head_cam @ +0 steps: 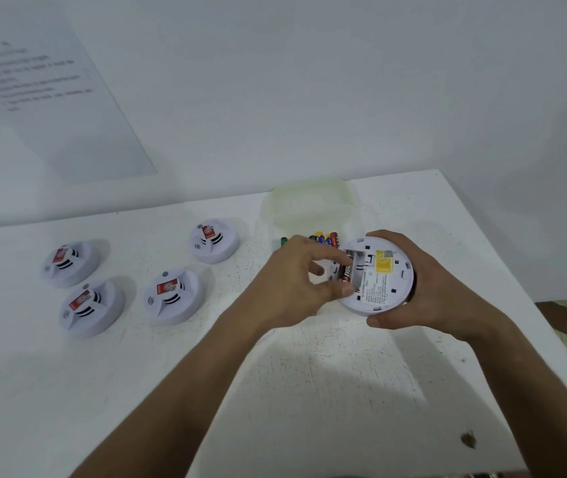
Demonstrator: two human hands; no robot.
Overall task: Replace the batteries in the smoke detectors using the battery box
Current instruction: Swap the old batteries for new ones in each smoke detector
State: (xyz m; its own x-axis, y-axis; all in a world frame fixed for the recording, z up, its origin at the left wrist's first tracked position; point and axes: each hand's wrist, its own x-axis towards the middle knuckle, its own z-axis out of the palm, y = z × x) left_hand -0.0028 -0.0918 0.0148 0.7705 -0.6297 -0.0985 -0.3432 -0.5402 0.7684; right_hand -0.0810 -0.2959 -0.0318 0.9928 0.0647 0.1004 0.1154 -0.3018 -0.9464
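White table [309, 391] carries four smoke detectors [172, 295] and, seemingly, a battery box [309, 205].

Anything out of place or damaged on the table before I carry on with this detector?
Nothing spilled or broken. The table has scuffed, speckled paint and one dark smudge near its front right edge. The four spare detectors sit face up, and the loose batteries lie in the battery box. The left hand pinches a battery at the held detector.

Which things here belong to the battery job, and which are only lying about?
For the job: held smoke detector, battery at the left hand, right hand, battery box, four smoke detectors waiting.
Lying about: paper sheet on the wall.
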